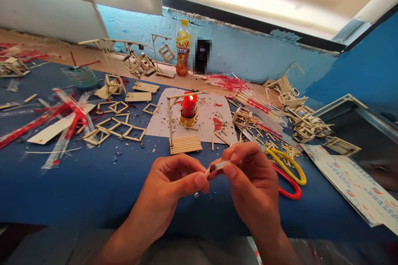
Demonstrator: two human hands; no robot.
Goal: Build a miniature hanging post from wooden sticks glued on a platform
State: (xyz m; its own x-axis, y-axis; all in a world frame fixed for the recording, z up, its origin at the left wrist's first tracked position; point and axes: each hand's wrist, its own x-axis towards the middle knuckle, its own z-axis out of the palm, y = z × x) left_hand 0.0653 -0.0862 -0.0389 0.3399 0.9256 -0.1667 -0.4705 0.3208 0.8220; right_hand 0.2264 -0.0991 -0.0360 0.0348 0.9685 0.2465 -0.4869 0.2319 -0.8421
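My left hand (175, 180) pinches a short wooden stick (207, 172) between thumb and fingers. Held in my right hand (253, 180) is a translucent glue stick (222, 165), its sooty black tip touching or very near the wooden stick's end. Just beyond my hands stands a small wooden frame (185, 144) with a slatted base, an upright post and a top arm. Behind it a red candle (189, 105) burns on a gold holder (187, 120). Scissors (287, 165) with yellow and red handles lie beside my right hand, their blades partly hidden.
Grey cardboard (158, 118) with wax drips and dark crumbs lies under the candle. Joined stick squares (113, 126) are at left, near red-and-clear wrappers (73, 116). Wooden models (306, 122) pile up at right, beside printed cardboard (351, 182). A drink bottle (183, 49) stands by the wall.
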